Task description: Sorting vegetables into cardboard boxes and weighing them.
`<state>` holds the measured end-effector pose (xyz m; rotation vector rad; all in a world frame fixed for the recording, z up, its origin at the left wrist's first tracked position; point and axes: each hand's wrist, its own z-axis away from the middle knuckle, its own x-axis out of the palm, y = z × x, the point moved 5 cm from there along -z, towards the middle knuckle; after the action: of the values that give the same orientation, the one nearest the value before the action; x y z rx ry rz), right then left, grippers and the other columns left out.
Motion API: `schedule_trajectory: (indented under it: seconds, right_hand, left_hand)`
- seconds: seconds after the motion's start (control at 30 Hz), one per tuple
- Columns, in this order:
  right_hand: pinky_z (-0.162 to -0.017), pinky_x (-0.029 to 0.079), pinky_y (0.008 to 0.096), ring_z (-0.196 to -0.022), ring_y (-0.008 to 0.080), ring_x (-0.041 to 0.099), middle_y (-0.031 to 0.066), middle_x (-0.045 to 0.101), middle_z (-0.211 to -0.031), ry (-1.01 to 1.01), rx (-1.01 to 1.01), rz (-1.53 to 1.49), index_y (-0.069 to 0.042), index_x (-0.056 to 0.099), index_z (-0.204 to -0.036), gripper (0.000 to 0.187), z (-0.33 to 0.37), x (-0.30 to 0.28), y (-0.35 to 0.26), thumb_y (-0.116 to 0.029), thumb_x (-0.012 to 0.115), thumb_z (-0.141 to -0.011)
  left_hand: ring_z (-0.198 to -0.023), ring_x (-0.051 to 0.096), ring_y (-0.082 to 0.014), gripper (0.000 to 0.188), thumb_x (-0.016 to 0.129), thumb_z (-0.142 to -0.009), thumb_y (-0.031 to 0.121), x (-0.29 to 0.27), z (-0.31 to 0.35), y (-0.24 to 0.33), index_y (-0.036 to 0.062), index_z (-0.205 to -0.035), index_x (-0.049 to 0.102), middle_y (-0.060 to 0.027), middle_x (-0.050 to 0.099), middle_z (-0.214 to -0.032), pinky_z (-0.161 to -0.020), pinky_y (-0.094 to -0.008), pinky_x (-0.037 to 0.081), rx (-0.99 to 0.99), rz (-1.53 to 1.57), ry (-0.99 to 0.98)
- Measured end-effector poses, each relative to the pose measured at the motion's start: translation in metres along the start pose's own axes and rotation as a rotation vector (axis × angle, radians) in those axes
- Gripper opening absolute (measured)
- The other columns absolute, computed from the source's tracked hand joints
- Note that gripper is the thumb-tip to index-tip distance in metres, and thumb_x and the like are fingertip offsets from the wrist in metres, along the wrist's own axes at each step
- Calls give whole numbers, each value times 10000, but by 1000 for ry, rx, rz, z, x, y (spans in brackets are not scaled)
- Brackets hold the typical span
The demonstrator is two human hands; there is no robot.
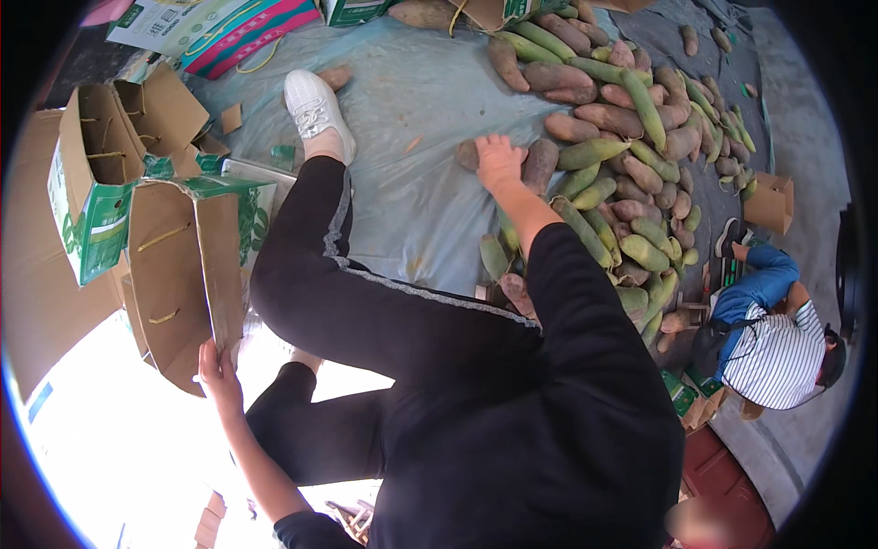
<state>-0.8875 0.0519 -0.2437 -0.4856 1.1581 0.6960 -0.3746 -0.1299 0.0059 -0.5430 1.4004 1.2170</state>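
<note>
At the left, my left hand [219,377] grips the lower edge of an open cardboard gift box [174,265], brown inside with a yellow cord handle and green printed sides. My right hand [499,163] reaches to the near side of a heap of radishes, its fingers curled over a brownish-red radish [467,155] on the plastic sheet. Part of that radish is hidden under the hand. Right beside the hand is another reddish radish [540,165]. Long green radishes [644,110] lie mixed with the reddish ones in the heap.
Another open box [91,174] stands behind the first. A pink and teal box [242,37] is at the far left. Translucent plastic sheeting [412,201] covers the floor under my white shoe [315,110]. A person in a striped shirt [777,357] crouches at the right near a small carton [770,203].
</note>
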Motion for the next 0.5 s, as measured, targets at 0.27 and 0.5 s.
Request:
schedule_trajectory:
  seconds: [0.27, 0.5]
  right_hand:
    - [-826, 388, 452, -1064, 212, 475, 25, 517, -1086, 99, -54, 77, -181, 543, -1095, 297, -8, 23, -33, -134, 543, -802]
    - [-838, 380, 445, -1071, 197, 463, 20, 519, -1059, -25, -225, 287, -172, 549, -1077, 282, 16, 25, -38, -136, 561, -797]
  left_hand:
    - [-793, 564, -252, 250, 512, -806, -60, 4, 0, -14, -10, -1048, 545, -115, 544, -897, -703, -327, 450, 21, 17, 20]
    - [-752, 543, -239, 237, 505, -801, -68, 2, 1, -6, -12, -1028, 542, -112, 523, -854, -662, -318, 436, 55, 19, 42]
